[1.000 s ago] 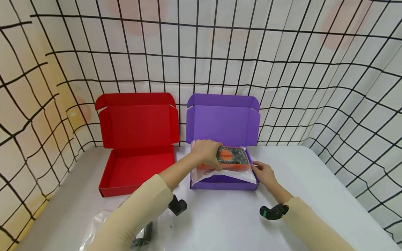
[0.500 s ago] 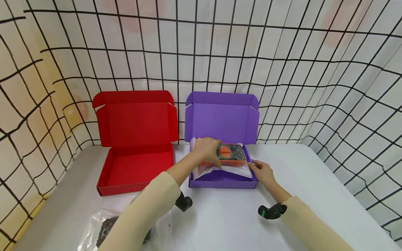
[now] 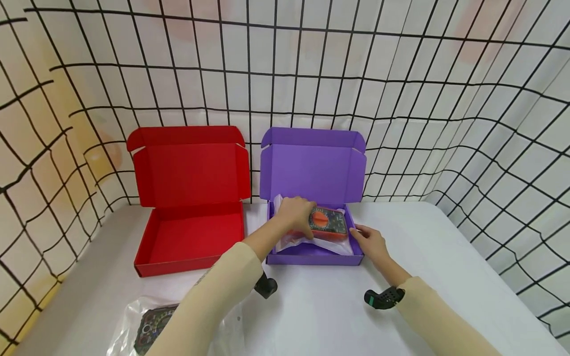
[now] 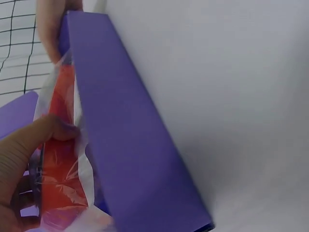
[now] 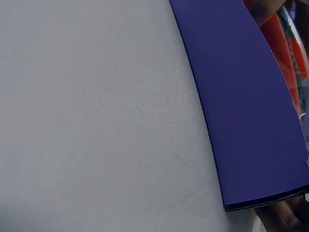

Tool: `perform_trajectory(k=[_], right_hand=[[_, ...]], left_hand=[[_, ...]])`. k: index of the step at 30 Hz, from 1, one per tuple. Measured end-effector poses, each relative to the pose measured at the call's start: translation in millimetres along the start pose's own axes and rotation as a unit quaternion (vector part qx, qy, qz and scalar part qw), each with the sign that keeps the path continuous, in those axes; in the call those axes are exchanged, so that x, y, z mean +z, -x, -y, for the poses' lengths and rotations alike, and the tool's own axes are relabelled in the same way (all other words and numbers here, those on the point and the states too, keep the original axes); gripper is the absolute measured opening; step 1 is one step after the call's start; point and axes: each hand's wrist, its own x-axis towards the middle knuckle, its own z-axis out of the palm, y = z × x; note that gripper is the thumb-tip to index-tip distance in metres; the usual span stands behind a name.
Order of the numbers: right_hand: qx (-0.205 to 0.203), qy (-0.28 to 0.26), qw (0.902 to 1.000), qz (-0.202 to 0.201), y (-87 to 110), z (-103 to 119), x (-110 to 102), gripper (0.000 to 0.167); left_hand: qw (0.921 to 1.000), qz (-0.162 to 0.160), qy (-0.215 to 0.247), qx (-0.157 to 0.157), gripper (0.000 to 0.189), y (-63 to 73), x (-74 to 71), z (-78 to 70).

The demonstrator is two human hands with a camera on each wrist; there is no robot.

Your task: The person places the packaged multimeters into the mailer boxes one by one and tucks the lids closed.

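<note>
An orange-and-black multimeter (image 3: 328,221) with an orange dial lies in a clear plastic bag inside the open purple box (image 3: 313,259). My left hand (image 3: 295,215) grips its left part from above through the bag. In the left wrist view, the left thumb presses the orange side (image 4: 60,174) and the fingers lie across the other side. My right hand (image 3: 371,243) holds the right wall of the purple box, with the thumb near the rim. Most of the right fingers are hidden behind that wall; the right wrist view shows only some fingertips (image 5: 282,217) at the box's corner.
Left of the purple box stands an open red box (image 3: 189,240) with its lid upright. A second dark device (image 3: 153,324) in a clear bag lies at the front left, partly covered by my left sleeve. Black wire mesh (image 3: 311,91) borders the white table (image 3: 414,247).
The bagged multimeter has settled lower into the purple box, with my left hand still on it. My right hand has shifted slightly along the box's right edge. The left forearm has moved right.
</note>
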Motion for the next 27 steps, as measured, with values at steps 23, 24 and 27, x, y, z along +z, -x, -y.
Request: perform_trajectory(k=[23, 24, 27], right_hand=[[0.002, 0.004, 0.9999, 0.016, -0.4, 1.7, 0.7, 0.053], [0.004, 0.002, 0.9999, 0.015, -0.5, 1.0, 0.6, 0.053], [0.003, 0.001, 0.9999, 0.012, -0.8, -1.1, -0.3, 0.053]], left_hand=[[0.9972, 0.053, 0.052, 0.005, 0.09, 2.1, 32.5, 17.8], [0.9969, 0.053, 0.057, 0.008, 0.09, 2.4, 32.9, 18.2], [0.9965, 0.056, 0.061, 0.015, 0.09, 2.7, 33.8, 19.3]])
